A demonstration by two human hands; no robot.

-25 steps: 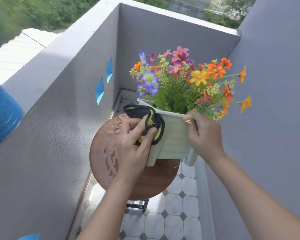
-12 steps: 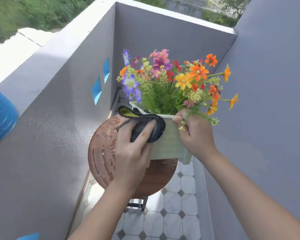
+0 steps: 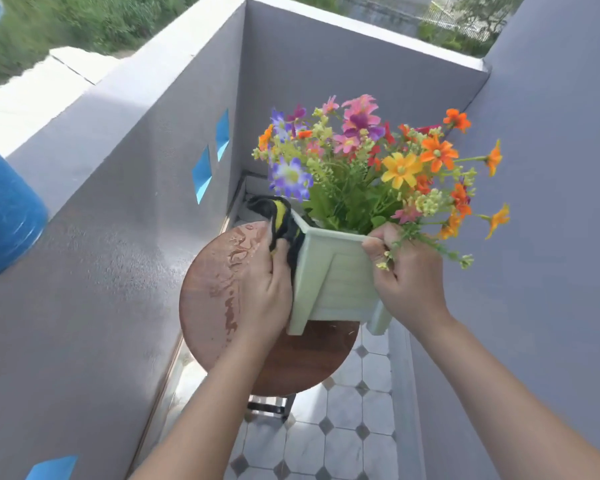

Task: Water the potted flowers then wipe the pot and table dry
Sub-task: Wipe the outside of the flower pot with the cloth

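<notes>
I see the pale green pot [image 3: 340, 282], a square planter with slatted sides and short corner legs, held over the far right part of the round wooden table [image 3: 305, 362]. It is packed with flowers [image 3: 364, 161] in orange, yellow, pink, purple and red over green leaves, and the blooms spill past the rim toward the right wall. I cannot tell whether there is soil or water inside, since the foliage covers the opening.

My left hand [image 3: 264, 292] is pressed flat against the pot's left side, fingers closed around a black and yellow cloth [image 3: 281, 220]. The cloth bunches up at the pot's far left corner, touching the rim there. My right hand [image 3: 409, 282] is clamped on the near right corner of the rim, thumb on the front edge and fingers curled over the top among trailing stems.

The table's left half is wet, with puddles and streaks [image 3: 229, 271] shining on the brown surface beside my left hand. The near part of the tabletop looks dry.

I cannot tell whether the pot's legs rest on the table or sit just above it; the right front leg hangs past the table edge over the tiled floor [image 3: 357, 445]. Most of the cloth is hidden behind my left hand and the pot. A blue object [image 3: 4, 206] at the far left is cut off by the frame edge and blurred, so I cannot say what it is. The table's stand shows only as a dark piece beneath the top.
</notes>
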